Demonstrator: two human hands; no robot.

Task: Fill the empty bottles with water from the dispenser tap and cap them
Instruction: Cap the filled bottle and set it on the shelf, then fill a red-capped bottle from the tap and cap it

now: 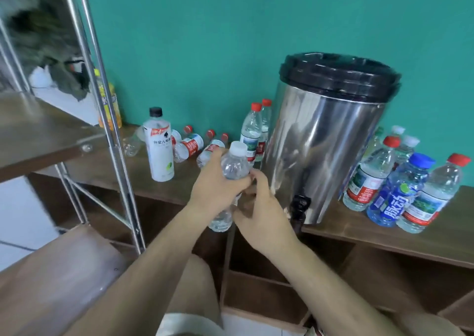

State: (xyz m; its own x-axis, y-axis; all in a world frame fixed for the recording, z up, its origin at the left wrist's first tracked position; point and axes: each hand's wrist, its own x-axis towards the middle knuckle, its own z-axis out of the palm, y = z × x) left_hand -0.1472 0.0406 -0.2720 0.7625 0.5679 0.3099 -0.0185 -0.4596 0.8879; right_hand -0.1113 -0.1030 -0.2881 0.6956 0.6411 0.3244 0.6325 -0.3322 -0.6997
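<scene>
My left hand (214, 185) grips a small clear bottle with a white cap (234, 165), held upright in front of the wooden counter. My right hand (259, 205) is beside the bottle, its fingers touching the bottle's right side. The steel water dispenser (325, 135) with a black lid stands just to the right, and its black tap (298, 207) hangs over the counter's front edge, right of my right hand. Several red-capped bottles (191, 144) lie on their sides behind my hands. Two red-capped bottles (252, 129) stand upright next to the dispenser.
A tall white bottle with a black cap (159, 146) stands at the left. Right of the dispenser stand several filled bottles, including a blue one (398, 193). A metal shelf frame (112, 130) rises at the left. Open cubbies (279, 266) lie under the counter (359, 230).
</scene>
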